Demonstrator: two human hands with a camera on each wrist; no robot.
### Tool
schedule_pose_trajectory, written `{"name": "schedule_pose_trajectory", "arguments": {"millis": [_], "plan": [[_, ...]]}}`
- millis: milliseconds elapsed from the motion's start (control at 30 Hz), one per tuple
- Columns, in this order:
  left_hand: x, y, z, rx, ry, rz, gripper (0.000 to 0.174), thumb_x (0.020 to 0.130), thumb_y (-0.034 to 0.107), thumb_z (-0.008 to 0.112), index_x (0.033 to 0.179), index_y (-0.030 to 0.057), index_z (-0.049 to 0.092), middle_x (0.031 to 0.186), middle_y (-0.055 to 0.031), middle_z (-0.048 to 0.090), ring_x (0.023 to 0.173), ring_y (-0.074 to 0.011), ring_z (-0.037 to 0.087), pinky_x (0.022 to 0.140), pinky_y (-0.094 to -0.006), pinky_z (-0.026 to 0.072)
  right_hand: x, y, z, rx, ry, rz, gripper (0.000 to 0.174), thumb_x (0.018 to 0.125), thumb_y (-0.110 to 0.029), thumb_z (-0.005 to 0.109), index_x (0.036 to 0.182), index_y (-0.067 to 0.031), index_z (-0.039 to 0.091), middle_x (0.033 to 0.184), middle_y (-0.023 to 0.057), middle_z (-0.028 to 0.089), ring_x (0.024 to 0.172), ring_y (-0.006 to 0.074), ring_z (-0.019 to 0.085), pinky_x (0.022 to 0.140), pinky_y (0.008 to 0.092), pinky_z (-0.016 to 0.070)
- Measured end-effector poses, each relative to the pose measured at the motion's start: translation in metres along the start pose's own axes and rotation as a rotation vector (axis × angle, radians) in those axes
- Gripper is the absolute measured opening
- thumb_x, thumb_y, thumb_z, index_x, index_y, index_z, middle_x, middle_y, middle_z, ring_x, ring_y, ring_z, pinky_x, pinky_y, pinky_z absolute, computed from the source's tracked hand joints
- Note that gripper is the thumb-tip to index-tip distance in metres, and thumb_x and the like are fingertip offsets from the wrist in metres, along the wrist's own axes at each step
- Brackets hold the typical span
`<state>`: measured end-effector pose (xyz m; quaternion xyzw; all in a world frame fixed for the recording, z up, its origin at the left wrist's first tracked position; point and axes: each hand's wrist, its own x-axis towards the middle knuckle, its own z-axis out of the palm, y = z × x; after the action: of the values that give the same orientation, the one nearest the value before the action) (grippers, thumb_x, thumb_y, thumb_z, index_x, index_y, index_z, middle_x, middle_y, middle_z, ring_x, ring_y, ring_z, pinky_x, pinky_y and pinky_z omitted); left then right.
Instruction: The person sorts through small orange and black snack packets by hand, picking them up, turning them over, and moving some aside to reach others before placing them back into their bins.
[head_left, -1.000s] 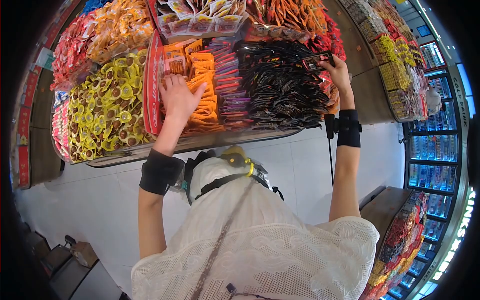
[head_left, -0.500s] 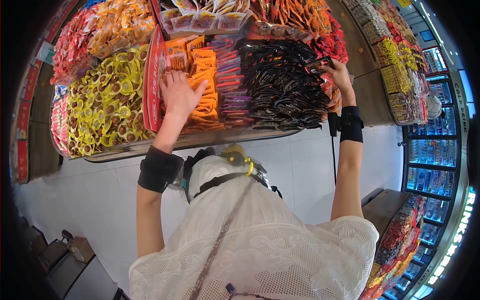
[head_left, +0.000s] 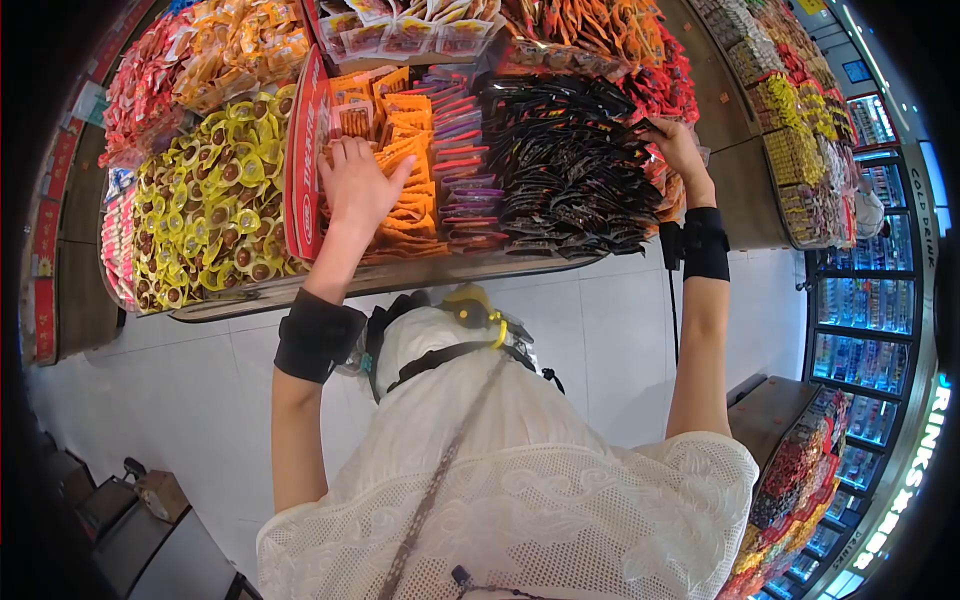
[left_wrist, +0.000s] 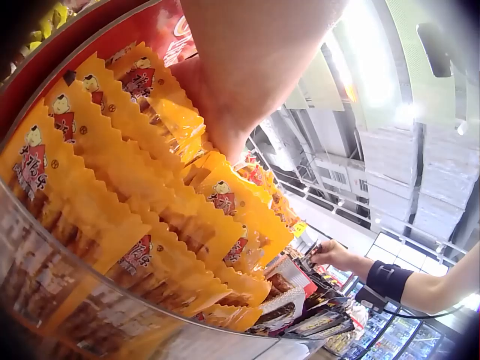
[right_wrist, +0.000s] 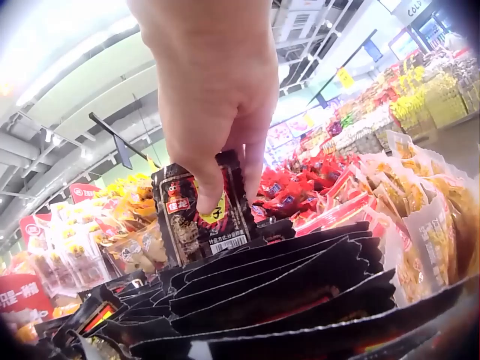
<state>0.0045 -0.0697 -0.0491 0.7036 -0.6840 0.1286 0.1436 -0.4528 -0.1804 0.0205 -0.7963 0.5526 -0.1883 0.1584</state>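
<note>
My left hand [head_left: 358, 185] lies with straight fingers on the rows of orange snack packets [head_left: 408, 180], which fill the left wrist view [left_wrist: 142, 195] under the palm [left_wrist: 240, 82]. At the right end of the black packet rows [head_left: 565, 175], my right hand [head_left: 675, 145] pinches a black snack packet [right_wrist: 201, 217] between thumb and fingers [right_wrist: 206, 176]. The packet stands upright among the other black packets [right_wrist: 285, 292].
The curved display bin [head_left: 400, 275] also holds yellow wrapped sweets [head_left: 205, 210], purple packets [head_left: 465, 150], and red and orange bags [head_left: 600, 40]. A red divider sign [head_left: 305, 160] stands left of the orange packets. More shelves and drink coolers [head_left: 870, 290] line the right.
My right hand has lowered the black packet from above the pile down into the row of black packets. The left hand has stayed on the orange packets.
</note>
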Motion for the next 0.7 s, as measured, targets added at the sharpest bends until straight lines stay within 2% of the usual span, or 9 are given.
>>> {"name": "schedule_pose_trajectory", "arguments": {"millis": [100, 200, 300, 433, 533, 633, 700], "plan": [[0.000, 0.000, 0.001, 0.010, 0.023, 0.007, 0.072, 0.078, 0.061, 0.047, 0.104, -0.0051, 0.054, 0.110, -0.0198, 0.053, 0.108, -0.0303, 0.045, 0.089, -0.0453, 0.0339, 0.004, 0.007, -0.001, -0.005, -0.070, 0.006, 0.022, 0.077, 0.002, 0.060, 0.099, 0.0032, 0.059, 0.088, 0.0076, 0.063, 0.081, 0.0132, 0.058, 0.074, 0.0277, 0.0445], [-0.001, -0.001, 0.000, -0.005, 0.035, 0.007, 0.071, 0.078, 0.061, 0.047, 0.103, -0.0051, 0.054, 0.109, -0.0197, 0.053, 0.108, -0.0303, 0.045, 0.090, -0.0458, 0.0334, 0.001, 0.014, -0.002, 0.079, -0.075, -0.003, 0.019, 0.076, 0.004, 0.059, 0.095, 0.0026, 0.060, 0.083, 0.0040, 0.061, 0.081, 0.0114, 0.056, 0.073, 0.0272, 0.0442], [0.000, -0.001, 0.000, -0.010, 0.022, 0.006, 0.071, 0.078, 0.061, 0.047, 0.103, -0.0050, 0.054, 0.108, -0.0194, 0.053, 0.107, -0.0303, 0.045, 0.090, -0.0462, 0.0330, -0.004, 0.012, -0.011, 0.203, -0.141, -0.039, 0.019, 0.074, 0.000, 0.062, 0.093, 0.0027, 0.059, 0.078, 0.0085, 0.059, 0.075, 0.0128, 0.054, 0.070, 0.0287, 0.0438], [0.000, 0.000, -0.001, -0.014, -0.004, 0.004, 0.072, 0.078, 0.062, 0.047, 0.103, -0.0050, 0.054, 0.108, -0.0190, 0.053, 0.107, -0.0303, 0.045, 0.090, -0.0462, 0.0330, 0.009, 0.020, -0.006, 0.054, -0.082, -0.062, 0.019, 0.075, 0.000, 0.061, 0.094, 0.0003, 0.061, 0.074, 0.0097, 0.060, 0.069, 0.0127, 0.055, 0.067, 0.0287, 0.0443], [0.000, 0.000, 0.001, 0.001, 0.012, 0.010, 0.072, 0.078, 0.062, 0.046, 0.103, -0.0048, 0.055, 0.108, -0.0188, 0.053, 0.107, -0.0302, 0.045, 0.091, -0.0461, 0.0330, 0.018, 0.005, -0.004, 0.020, -0.104, 0.014, 0.020, 0.075, -0.004, 0.062, 0.094, 0.0003, 0.062, 0.071, 0.0136, 0.062, 0.063, 0.0183, 0.057, 0.063, 0.0314, 0.0449], [0.000, -0.001, 0.002, 0.017, 0.031, 0.013, 0.072, 0.078, 0.062, 0.046, 0.103, -0.0047, 0.055, 0.108, -0.0188, 0.053, 0.107, -0.0301, 0.045, 0.090, -0.0458, 0.0333, 0.020, -0.015, -0.006, -0.143, -0.078, 0.046, 0.022, 0.074, -0.008, 0.063, 0.095, 0.0008, 0.063, 0.075, 0.0175, 0.063, 0.066, 0.0266, 0.061, 0.065, 0.0344, 0.0462], [-0.001, -0.001, 0.002, 0.014, 0.030, 0.012, 0.072, 0.078, 0.062, 0.047, 0.103, -0.0047, 0.055, 0.108, -0.0188, 0.053, 0.108, -0.0300, 0.045, 0.090, -0.0456, 0.0335, 0.014, -0.026, -0.003, -0.260, 0.016, 0.063, 0.024, 0.074, -0.009, 0.064, 0.096, 0.0000, 0.063, 0.080, 0.0181, 0.064, 0.073, 0.0299, 0.062, 0.068, 0.0353, 0.0467]]}}
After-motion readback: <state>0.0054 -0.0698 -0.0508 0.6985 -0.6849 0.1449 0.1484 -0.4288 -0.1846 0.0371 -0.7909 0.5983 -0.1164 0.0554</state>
